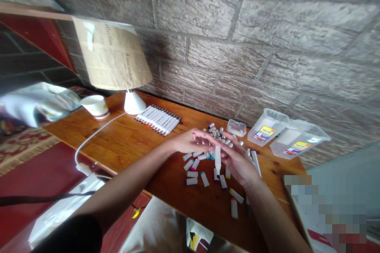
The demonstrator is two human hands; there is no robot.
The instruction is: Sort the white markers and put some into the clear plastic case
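Note:
Both hands meet above a scatter of white marker caps and pens (196, 166) on the wooden table (133, 142). My right hand (237, 160) grips a white marker (217, 158) that stands nearly upright, tip downward. My left hand (190, 140) reaches across from the left, its fingers pinched at the top end of that same marker. A neat row of capped markers (158, 119) lies farther back on the left.
A lamp with a paper shade (113, 55) stands at the back left, its cord (95, 134) trailing over the table edge. A paper cup (95, 106) sits beside it. Clear plastic boxes (268, 126) (298, 138) and a small lid (236, 127) lie at the back right, against a brick wall.

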